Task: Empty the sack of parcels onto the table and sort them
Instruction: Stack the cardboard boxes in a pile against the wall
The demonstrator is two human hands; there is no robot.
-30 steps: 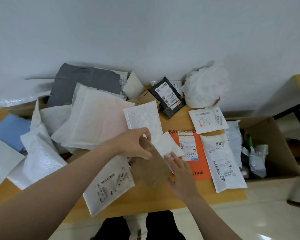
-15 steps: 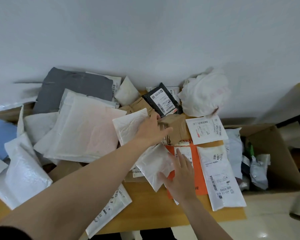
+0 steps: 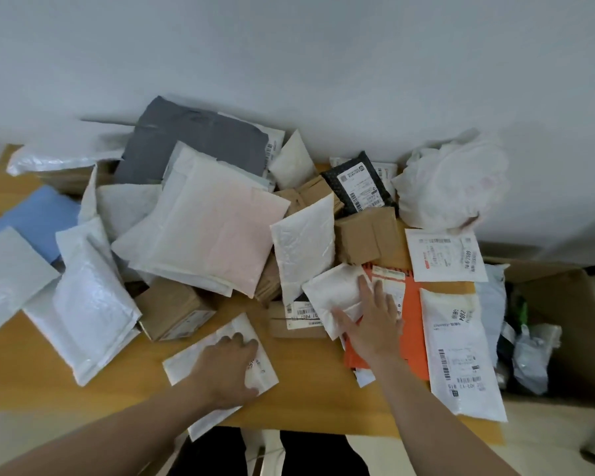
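Head view of a wooden bench [image 3: 310,389] set against a pale wall and strewn with parcels. The left hand [image 3: 227,369] lies palm down on a white padded paper mailer [image 3: 189,364] at the near edge; its fingers [image 3: 244,342] are close together, slightly bent, pressing the mailer without gripping it. The right hand [image 3: 371,324] rests on a small white padded envelope [image 3: 330,293], fingers [image 3: 363,286] straight and spread wide. This envelope overlaps a flat orange envelope [image 3: 414,304]. Just right of the orange envelope lies a long white plastic mailer with barcode labels [image 3: 461,352]. The main heap occupies the left and far side: a large pale pink bubble mailer [image 3: 213,235], a grey plastic bag [image 3: 193,142], a brown cardboard box [image 3: 176,310] and a black labelled packet [image 3: 358,187]. A crumpled white plastic bag [image 3: 454,183] sits at the far right by the wall. An open cardboard carton [image 3: 564,304] beside the bench holds further parcels.
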